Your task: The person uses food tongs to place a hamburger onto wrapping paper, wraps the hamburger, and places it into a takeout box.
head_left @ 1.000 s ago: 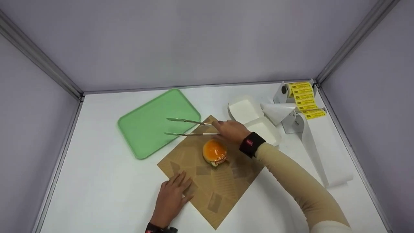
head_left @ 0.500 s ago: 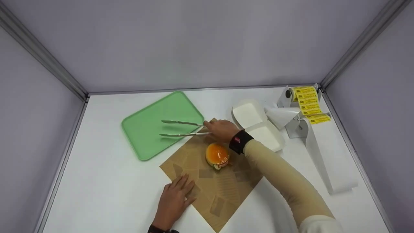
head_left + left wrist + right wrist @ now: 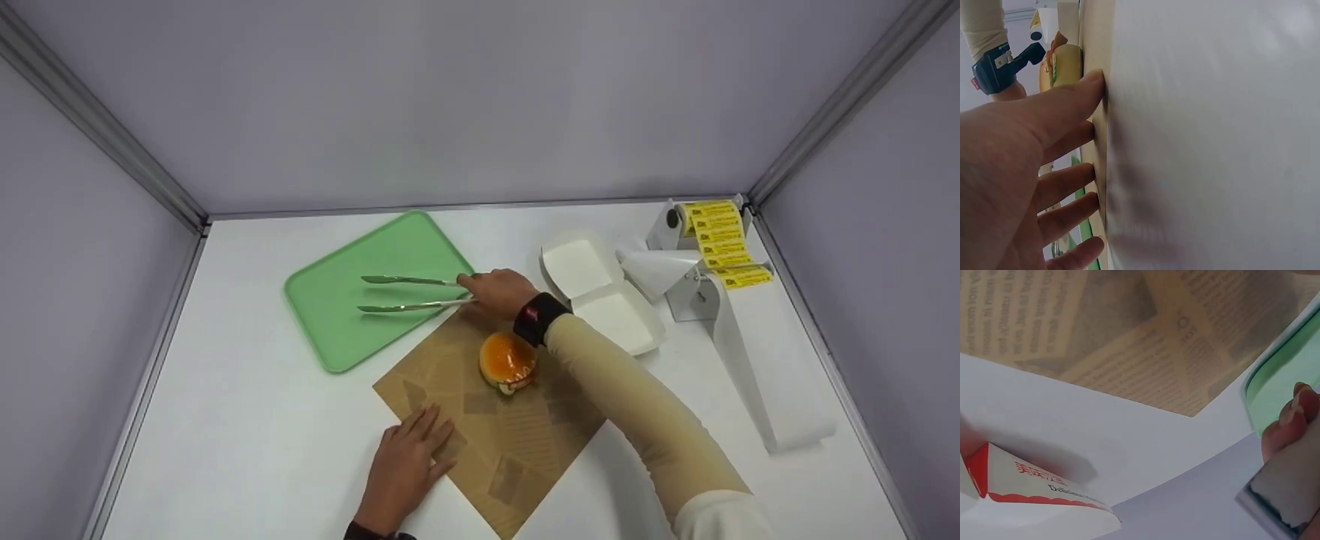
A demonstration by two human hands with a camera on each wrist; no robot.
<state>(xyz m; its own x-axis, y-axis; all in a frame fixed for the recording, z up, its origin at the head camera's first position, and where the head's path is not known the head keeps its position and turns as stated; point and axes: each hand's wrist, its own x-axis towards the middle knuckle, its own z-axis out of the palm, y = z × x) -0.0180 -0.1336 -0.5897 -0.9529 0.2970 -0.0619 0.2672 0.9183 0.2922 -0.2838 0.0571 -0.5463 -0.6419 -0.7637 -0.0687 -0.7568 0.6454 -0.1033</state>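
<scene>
My right hand point(image 3: 499, 292) grips a pair of metal tongs point(image 3: 412, 281) by the handle end, their two arms spread with nothing between them. The tips reach left over the green tray point(image 3: 334, 334). In the right wrist view the curled fingers point(image 3: 1292, 419) sit around the broad tongs handle point(image 3: 1283, 495). A hamburger point(image 3: 507, 361) with a glossy orange-brown bun lies on brown printed wrapping paper point(image 3: 517, 435), just below my right wrist. My left hand point(image 3: 403, 469) rests with spread fingers on the paper's left edge; the left wrist view shows the fingertips point(image 3: 1093, 79) on that edge.
An opened white carton point(image 3: 615, 319) stands right of the paper; red printing shows on its side in the right wrist view. At the back right is a dispenser with a roll of yellow labels point(image 3: 720, 236), its white backing strip point(image 3: 780, 375) trailing forward. Walls enclose the white table point(image 3: 225, 420).
My right hand has carried the tongs leftward, further over the green tray. The left hand stays on the paper and the hamburger keeps its place there; the whole view has shifted slightly.
</scene>
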